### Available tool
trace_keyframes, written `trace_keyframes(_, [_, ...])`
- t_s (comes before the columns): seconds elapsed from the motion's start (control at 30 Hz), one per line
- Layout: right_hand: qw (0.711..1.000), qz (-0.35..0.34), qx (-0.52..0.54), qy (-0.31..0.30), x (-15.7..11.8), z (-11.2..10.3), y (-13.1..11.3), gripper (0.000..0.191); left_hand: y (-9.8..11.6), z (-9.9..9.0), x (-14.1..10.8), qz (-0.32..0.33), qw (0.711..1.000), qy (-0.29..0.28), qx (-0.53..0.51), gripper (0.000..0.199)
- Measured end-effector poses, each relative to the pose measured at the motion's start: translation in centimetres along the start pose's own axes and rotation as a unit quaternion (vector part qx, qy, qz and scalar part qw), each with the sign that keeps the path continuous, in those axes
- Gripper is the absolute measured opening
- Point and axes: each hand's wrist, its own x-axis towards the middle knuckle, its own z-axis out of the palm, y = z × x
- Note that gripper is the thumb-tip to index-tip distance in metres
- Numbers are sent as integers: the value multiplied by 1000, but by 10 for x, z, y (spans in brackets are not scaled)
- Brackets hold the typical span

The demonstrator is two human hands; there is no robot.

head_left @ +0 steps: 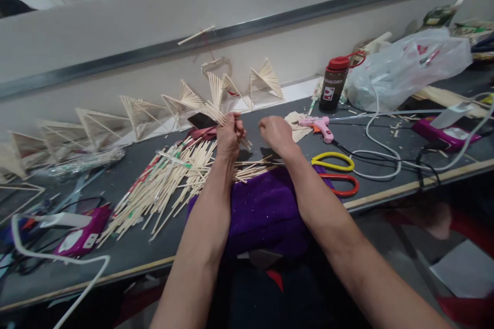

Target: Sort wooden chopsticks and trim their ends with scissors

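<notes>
A stick fan [215, 112] is pinched in the left hand [229, 136] and juts forward from it. Beside that grip the right hand [277, 133] curls, around anything or not I cannot tell. A pink glue gun [321, 126] lies farther right, loose sticks [166, 191] to the left.

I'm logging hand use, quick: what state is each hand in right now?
Left hand: closed on a bunch of sticks.
Right hand: curled; can't tell whether it's shut or holding anything.
</notes>
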Motion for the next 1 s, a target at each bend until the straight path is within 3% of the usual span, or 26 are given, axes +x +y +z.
trace_keyframes(0.1, [984, -58, 143, 92, 4, 2, 1, 32, -11, -3, -7, -33, 995, -74, 65, 36])
trace_keyframes(0.17, [964, -98, 221, 108, 7, 5, 1, 34, -16, -4, -10, -37, 990, -105, 92, 38])
trace_keyframes(0.43, [933, -235, 271, 35, 13, 6, 4, 26, -18, -10, -13, -77, 972, -177, 137, 32])
trace_keyframes(0.77, [902, -234, 364, 7, 14, 3, 4, 15, 0, -10, -16, -112, 937, -290, 161, 35])
trace_keyframes(1.0, [897, -235, 373, 1, 6, 1, 2, 16, 2, -12, -19, -148, 938, -285, 133, 30])
